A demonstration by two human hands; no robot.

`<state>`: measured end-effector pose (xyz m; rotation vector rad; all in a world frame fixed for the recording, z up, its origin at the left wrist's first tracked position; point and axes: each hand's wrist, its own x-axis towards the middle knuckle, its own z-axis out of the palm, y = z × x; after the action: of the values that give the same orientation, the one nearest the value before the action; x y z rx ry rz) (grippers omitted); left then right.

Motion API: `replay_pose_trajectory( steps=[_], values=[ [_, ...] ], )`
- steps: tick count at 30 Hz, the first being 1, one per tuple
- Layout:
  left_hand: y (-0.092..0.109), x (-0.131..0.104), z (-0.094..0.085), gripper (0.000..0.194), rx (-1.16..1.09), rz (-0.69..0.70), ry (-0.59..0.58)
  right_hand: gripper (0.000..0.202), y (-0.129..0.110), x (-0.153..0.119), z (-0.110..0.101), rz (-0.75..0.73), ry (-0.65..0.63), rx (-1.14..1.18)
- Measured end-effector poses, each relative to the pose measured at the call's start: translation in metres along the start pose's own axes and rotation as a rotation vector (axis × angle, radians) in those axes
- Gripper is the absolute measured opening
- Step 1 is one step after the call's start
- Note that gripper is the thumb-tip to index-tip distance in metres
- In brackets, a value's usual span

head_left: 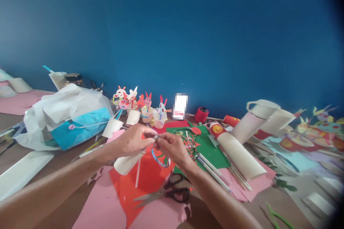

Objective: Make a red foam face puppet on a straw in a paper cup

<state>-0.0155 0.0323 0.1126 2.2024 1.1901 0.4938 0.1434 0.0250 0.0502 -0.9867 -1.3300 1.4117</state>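
Here, hands (174, 146) pinch tiny piece (156, 137) above patterned ring (162, 165).

White paper cup (126, 165), tipped sideways, blue-patterned loop (155, 157) beside

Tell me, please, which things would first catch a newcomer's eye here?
The blue wall fills most of the upper half. Near its foot, left of centre, paper figures, some with pointed ears, rise from white cups. At centre, left hand and right hand meet; black-handled scissors lie below.

Two bare hands (134, 139) (174, 147), slim bare forearms (67, 182)
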Motion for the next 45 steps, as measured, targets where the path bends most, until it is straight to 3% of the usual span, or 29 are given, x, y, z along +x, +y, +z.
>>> replay_pose_trajectory(
  steps=[9, 12, 22, 33, 39, 45],
  values=[
    [0.009, -0.001, -0.005, 0.026, -0.002, -0.057, 0.055, 0.027, 0.000, 0.002, -0.003, -0.071, -0.009, -0.023],
    [0.011, -0.001, -0.006, 0.025, -0.016, -0.071, 0.087, 0.021, 0.003, 0.003, -0.004, -0.083, 0.008, -0.074],
    [-0.008, 0.001, -0.002, 0.022, 0.033, -0.072, 0.089, 0.011, 0.001, 0.001, -0.006, -0.121, 0.046, -0.287],
    [0.000, 0.001, 0.013, 0.021, 0.543, 0.143, 0.298, 0.012, 0.001, 0.001, -0.003, -0.049, 0.049, -0.089],
    [0.002, -0.001, 0.017, 0.025, 0.635, 0.230, 0.274, 0.015, 0.004, 0.004, -0.004, -0.053, 0.071, -0.098],
    [0.008, 0.000, 0.013, 0.024, 0.678, 0.205, 0.126, 0.018, 0.008, 0.004, -0.005, -0.097, 0.102, -0.190]
  ],
)
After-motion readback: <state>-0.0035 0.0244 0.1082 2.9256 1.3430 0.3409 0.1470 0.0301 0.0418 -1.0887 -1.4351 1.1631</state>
